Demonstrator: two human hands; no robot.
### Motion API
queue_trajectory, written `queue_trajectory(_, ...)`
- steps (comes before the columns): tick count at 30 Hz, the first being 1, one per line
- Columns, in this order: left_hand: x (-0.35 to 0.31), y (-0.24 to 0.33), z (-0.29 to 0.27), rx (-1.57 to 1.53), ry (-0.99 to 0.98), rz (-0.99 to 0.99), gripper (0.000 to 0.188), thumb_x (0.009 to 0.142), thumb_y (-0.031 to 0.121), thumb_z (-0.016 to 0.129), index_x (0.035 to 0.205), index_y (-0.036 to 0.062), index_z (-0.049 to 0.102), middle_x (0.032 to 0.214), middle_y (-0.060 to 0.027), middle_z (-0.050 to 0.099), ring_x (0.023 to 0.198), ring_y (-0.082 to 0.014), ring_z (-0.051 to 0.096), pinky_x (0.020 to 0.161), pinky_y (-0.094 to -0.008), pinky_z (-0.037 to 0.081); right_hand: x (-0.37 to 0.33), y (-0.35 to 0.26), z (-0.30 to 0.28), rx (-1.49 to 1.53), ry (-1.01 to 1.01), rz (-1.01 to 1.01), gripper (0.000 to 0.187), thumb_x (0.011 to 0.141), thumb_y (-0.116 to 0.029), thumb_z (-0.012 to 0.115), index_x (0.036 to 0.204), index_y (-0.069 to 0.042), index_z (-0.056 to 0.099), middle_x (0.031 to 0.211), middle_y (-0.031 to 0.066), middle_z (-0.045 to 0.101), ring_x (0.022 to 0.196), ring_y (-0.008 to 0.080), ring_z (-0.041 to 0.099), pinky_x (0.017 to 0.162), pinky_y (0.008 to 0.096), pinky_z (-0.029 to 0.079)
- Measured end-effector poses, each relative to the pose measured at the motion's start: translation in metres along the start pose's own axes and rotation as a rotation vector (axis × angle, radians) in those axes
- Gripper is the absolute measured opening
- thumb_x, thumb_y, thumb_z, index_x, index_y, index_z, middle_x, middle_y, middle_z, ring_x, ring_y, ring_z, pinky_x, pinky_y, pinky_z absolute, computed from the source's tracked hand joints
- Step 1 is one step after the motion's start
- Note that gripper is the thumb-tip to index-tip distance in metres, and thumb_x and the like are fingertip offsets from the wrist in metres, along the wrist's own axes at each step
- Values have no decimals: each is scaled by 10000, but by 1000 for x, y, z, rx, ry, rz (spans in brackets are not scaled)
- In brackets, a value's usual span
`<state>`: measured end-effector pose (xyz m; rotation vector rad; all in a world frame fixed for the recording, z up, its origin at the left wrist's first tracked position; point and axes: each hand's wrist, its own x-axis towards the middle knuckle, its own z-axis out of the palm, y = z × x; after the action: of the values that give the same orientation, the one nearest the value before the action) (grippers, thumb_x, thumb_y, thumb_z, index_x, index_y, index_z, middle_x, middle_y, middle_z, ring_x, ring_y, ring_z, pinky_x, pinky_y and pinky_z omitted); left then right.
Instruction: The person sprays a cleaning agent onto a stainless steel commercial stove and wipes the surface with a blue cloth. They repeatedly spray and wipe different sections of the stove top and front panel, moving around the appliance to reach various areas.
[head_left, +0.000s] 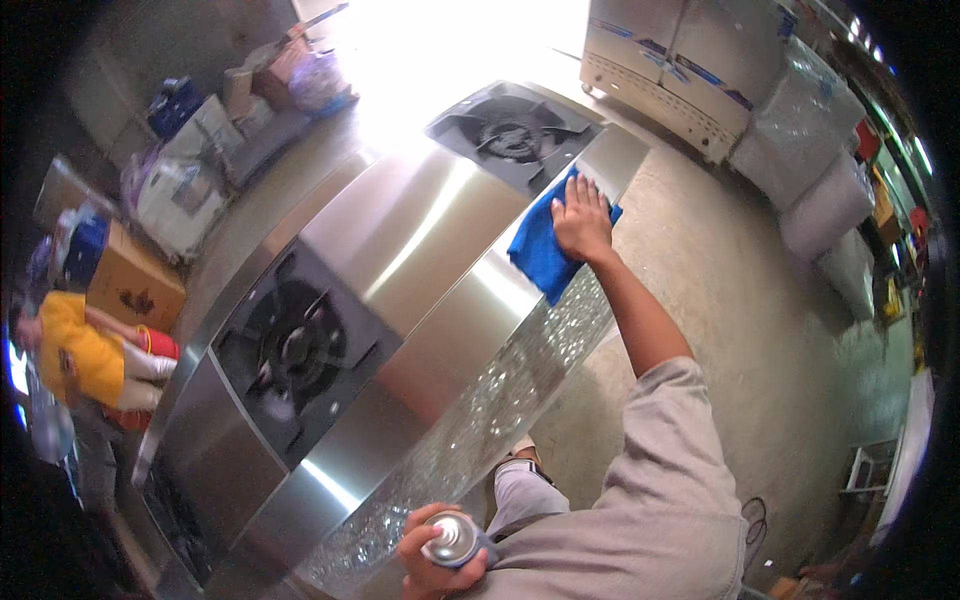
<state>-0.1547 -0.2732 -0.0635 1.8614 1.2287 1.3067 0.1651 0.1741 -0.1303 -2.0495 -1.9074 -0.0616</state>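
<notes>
Blue cloth (540, 255) is lying beneath my right hand (583, 225), which is resting flattened on the steel stove's (400, 240) right edge, near the far burner (517, 140); nearer, my left hand (420, 572) is gripping a spray can (463, 545) upright.

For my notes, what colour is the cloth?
The cloth is blue, best seen in the head view.

On the stove (395, 225), far right, we had the cloth (543, 252) under our right hand (583, 224); near, the can (458, 541) in our left hand (422, 572).
</notes>
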Motion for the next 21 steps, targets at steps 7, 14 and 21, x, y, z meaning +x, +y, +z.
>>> queue_trajectory(7, 154, -38, 150, 167, -32, 42, 741, 678, 118, 865, 1275, 118, 426, 1077, -219, 668, 973, -332, 690, 830, -439, 574, 154, 129, 14, 88, 88, 297, 721, 1040, -428, 389, 1602, 14, 298, 1698, 199, 233, 1586, 363, 163, 1293, 474, 106)
queue_trajectory(14, 238, -41, 221, 80, -185, 90, 724, 708, 87, 840, 1295, 103, 416, 1078, -195, 674, 906, -268, 707, 812, -394, 575, 190, 187, 33, 791, 495, 502, 551, 1023, -162, 412, 1524, 67, 415, 1648, 255, 301, 1537, 363, 297, 1273, 404, 251)
queue_trajectory(21, 325, -13, 279, 225, -204, 84, 675, 756, 85, 820, 1300, 110, 422, 958, -153, 682, 849, -235, 706, 769, -378, 571, 32, 179, 55, 1638, 573, 534, 430, 1022, -90, 430, 1396, 20, 612, 1354, 156, 655, 1262, 238, 613, 1111, 353, 449)
